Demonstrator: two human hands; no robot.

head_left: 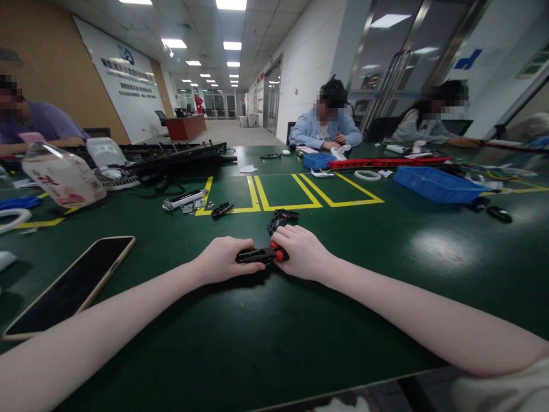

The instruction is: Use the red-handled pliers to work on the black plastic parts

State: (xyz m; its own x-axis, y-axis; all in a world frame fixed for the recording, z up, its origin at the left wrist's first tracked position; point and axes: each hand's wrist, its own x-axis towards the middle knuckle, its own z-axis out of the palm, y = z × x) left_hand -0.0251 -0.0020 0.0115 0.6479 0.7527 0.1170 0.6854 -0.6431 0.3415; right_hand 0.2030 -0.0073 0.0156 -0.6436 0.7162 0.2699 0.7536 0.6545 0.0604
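In the head view my left hand [221, 258] is closed around a small black plastic part [249, 256], thumb along its near side. My right hand [302, 252] grips a pair of pliers [278, 252] with red handles, and their dark jaws meet the right end of the black part. What the jaws pinch is too small to make out. Just beyond my right hand lies a heap of similar black parts [281, 220]. A single black piece [222, 210] rests farther left, near silver metal strips [186, 200].
A phone [71, 286] lies left beside my forearm, with a bottle [64, 174] behind it. Yellow tape rectangles [287, 207] mark the green table [257, 337]. A blue bin [437, 184] stands at right. Black equipment [180, 160] lies far left. Several people [323, 123] sit around.
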